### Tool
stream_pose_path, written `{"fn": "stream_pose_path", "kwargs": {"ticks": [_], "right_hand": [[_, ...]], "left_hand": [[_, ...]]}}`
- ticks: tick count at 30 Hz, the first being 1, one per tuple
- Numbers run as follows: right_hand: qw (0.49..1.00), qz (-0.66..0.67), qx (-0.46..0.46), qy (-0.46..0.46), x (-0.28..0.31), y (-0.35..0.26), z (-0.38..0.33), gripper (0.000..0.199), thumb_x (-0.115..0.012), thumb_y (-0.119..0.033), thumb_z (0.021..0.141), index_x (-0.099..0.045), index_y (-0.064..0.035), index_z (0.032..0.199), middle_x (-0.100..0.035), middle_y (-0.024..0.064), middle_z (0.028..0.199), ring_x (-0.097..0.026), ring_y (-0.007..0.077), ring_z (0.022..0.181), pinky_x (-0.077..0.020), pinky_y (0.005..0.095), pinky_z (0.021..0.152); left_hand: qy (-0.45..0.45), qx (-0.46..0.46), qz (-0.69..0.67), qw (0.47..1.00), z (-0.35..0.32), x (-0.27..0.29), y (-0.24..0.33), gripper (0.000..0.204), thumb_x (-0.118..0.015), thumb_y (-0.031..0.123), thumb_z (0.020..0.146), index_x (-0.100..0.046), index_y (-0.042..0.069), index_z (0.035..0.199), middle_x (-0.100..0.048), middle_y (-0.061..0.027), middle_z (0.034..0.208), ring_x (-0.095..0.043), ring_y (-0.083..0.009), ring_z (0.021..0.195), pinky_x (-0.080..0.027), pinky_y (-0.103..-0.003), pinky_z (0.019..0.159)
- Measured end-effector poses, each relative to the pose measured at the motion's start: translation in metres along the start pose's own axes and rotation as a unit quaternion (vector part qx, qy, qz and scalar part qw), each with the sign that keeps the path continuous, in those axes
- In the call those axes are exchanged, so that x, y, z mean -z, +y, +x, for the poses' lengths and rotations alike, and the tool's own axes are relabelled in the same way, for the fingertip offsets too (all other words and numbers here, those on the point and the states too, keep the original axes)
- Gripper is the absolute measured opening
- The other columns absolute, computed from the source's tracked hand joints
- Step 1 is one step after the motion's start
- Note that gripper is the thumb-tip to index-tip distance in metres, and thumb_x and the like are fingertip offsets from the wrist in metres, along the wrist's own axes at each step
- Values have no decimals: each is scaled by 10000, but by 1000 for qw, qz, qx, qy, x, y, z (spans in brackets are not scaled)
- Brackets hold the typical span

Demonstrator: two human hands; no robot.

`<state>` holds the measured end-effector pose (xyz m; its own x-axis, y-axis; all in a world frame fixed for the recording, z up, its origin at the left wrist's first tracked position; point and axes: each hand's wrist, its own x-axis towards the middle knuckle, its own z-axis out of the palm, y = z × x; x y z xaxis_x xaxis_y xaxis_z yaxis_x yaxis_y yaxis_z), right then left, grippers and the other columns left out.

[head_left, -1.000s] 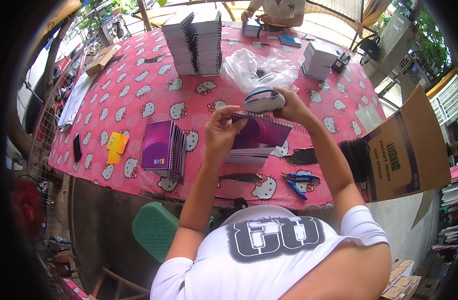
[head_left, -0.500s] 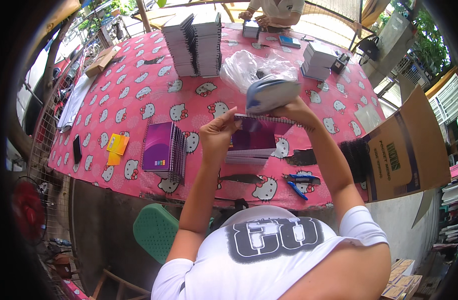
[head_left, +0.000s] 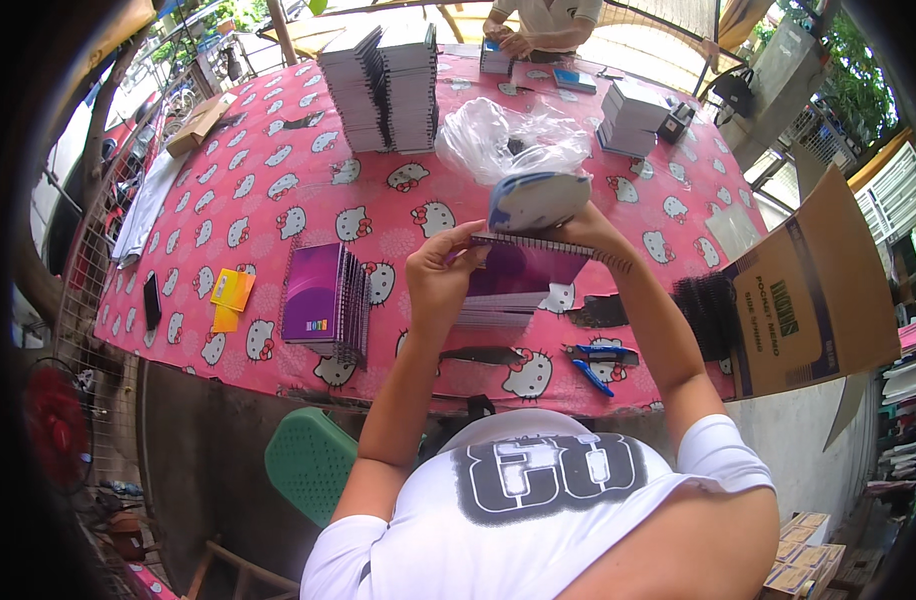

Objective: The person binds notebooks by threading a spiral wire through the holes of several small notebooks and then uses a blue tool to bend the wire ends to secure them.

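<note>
Notebook (head_left: 523,270) held above the table (head_left: 278,190), spiral edge running nine to three o'clock; left hand (head_left: 440,280) fingers pinch its nine o'clock end, right hand (head_left: 588,232) grips the three o'clock end.

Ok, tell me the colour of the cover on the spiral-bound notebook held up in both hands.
Purple, on the spiral-bound notebook; head view shows it best.

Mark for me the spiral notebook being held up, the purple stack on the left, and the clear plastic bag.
spiral notebook (head_left: 526,272), head view, on its purple cover below the coil.
purple stack (head_left: 314,293), head view, on the top cover.
clear plastic bag (head_left: 498,135), head view, on its crumpled middle.
</note>
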<state>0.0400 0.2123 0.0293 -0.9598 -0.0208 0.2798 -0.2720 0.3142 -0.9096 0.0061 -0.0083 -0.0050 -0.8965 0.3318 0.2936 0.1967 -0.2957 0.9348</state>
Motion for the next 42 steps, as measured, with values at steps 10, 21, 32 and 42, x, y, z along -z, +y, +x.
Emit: {"fn": "stream_pose_path", "kwargs": {"ticks": [10, 21, 32, 42], "right_hand": [[744, -533, -324, 241, 69, 86, -113, 446, -715, -135, 696, -592, -63, 1119, -671, 169, 1003, -653, 329, 919, -515, 417, 777], [919, -343, 173, 94, -24, -74, -23, 290, -763, -95, 694, -680, -30, 964, -648, 114, 926, -633, 257, 815, -498, 349, 745], [944, -313, 99, 29, -43, -59, -13, 191, -743, -65, 683, -666, -21, 852, -622, 129, 840, -619, 303, 788, -489, 364, 716], [929, -340, 127, 77, -56, -61, -13, 119, -697, -67, 719, -624, -20, 800, -613, 116, 779, -594, 320, 787, -468, 412, 733]], "left_hand": [[-62, 67, -43, 995, 3, 2, 2, 300, -648, -83, 821, -628, 15, 1104, -670, -52, 921, -625, -95, 830, -532, -238, 721], [-20, 29, -75, 997, -5, -11, 11, 293, -659, -85, 817, -633, -16, 1100, -673, -69, 949, -641, -114, 860, -538, -228, 722], [-19, 33, -54, 998, -5, -7, 8, 277, -679, -81, 799, -651, -54, 1074, -697, -110, 942, -655, -113, 795, -550, -228, 721], [1, 28, -101, 995, -4, -9, 3, 196, -663, -110, 794, -664, -63, 984, -693, -116, 917, -663, -140, 809, -565, -251, 732]]}}
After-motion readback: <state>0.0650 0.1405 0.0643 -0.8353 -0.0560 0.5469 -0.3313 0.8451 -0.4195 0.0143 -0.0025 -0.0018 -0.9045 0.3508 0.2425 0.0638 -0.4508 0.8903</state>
